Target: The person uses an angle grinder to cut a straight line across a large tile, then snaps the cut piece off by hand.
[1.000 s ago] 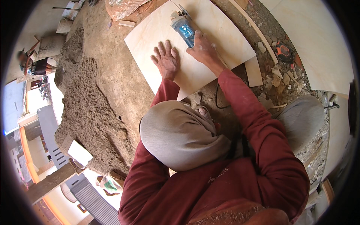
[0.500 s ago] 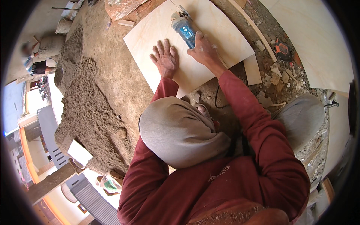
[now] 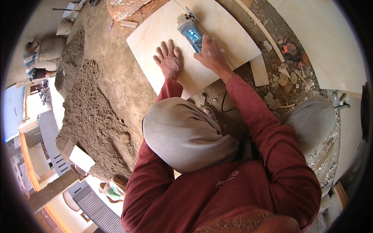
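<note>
My right hand (image 3: 210,52) grips a blue angle grinder (image 3: 190,29), its disc at the far end, resting over a large cream tile (image 3: 147,35). A thin line runs across the tile beyond the disc. My left hand (image 3: 169,58) lies on the tile left of the grinder, open with fingers spread. A black cable (image 3: 225,105) loops on the ground below the tile's right part. A narrow tile offcut (image 3: 259,72) sticks out from beside the tile's right corner.
Rubble, an orange-and-black tape measure (image 3: 291,50), a long strip (image 3: 268,35) and another large tile (image 3: 330,42) lie to the right. A sand pile (image 3: 89,112) and small white board (image 3: 81,157) are left. A person in striped top (image 3: 33,62) is at far left.
The grinder in my right hand has crept slightly toward me along the tile; my left hand stays spread. The person at far left has shifted, showing more of the striped top.
</note>
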### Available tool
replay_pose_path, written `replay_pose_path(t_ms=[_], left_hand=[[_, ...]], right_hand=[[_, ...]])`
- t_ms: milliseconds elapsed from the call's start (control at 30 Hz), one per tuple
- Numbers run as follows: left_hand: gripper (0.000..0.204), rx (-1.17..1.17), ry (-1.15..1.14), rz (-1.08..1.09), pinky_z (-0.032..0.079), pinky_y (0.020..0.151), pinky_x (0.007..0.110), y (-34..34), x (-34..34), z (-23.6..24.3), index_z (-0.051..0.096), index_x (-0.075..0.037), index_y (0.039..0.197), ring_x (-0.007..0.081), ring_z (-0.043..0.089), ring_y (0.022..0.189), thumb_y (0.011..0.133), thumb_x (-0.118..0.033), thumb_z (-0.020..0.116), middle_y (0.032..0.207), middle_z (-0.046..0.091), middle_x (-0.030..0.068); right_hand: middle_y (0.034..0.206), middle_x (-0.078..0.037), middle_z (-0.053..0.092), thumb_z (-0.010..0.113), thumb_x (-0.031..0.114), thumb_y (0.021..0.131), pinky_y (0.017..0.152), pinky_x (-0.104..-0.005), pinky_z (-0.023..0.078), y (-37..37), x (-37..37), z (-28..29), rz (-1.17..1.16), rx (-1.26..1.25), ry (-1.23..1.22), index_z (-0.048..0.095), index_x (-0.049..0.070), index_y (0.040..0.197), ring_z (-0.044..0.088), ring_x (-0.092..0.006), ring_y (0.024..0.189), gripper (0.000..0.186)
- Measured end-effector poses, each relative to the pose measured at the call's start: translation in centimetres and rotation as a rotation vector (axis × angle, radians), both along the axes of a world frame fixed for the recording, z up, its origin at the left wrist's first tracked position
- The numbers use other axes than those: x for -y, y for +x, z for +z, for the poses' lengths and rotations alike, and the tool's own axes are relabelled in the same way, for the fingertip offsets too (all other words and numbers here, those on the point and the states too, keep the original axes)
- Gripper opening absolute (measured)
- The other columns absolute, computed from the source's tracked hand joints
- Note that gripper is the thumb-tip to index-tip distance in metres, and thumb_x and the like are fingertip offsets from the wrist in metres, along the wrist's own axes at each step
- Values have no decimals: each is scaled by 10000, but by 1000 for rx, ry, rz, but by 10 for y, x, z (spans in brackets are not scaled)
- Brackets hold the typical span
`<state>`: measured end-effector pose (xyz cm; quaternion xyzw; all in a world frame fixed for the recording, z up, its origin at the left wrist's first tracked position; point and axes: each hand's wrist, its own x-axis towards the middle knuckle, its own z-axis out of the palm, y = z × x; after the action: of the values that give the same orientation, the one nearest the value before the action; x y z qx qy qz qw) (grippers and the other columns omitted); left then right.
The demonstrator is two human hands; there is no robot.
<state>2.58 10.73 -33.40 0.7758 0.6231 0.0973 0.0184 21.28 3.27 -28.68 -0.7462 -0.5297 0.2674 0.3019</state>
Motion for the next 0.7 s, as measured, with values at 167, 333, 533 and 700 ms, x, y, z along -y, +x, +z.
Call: replay_pose_path(t_ms=[167,333,533,700], left_hand=[[607,-3,-43,-2,60,1289,630,5,2,4,372,-226,1655,424,177,1618,1109,-482,303,1750,264,146],[611,-8,-46,0,62,1289,628,3,2,4,369,-221,1657,418,175,1620,1110,-482,303,1750,264,145],[613,-4,-49,0,63,1288,631,4,2,4,365,-217,1659,421,177,1618,1107,-480,311,1749,265,147],[615,-17,-42,-1,68,1287,635,2,0,3,364,-217,1659,421,178,1618,1106,-481,314,1749,265,148]], right_hand=[[1171,-262,576,785,302,813,861,-624,526,1,8,-5,-22,56,106,439,14,1252,615,-451,1103,629],[1100,-250,588,797,260,791,817,-581,553,1,16,0,-27,81,91,459,7,1191,632,-431,1043,582],[1099,-257,582,781,257,796,805,-583,546,2,22,-5,-9,79,111,444,-11,1212,623,-431,1044,599],[1096,-264,568,761,254,805,799,-584,533,1,27,-5,-5,68,104,419,-26,1264,602,-434,1055,637]])
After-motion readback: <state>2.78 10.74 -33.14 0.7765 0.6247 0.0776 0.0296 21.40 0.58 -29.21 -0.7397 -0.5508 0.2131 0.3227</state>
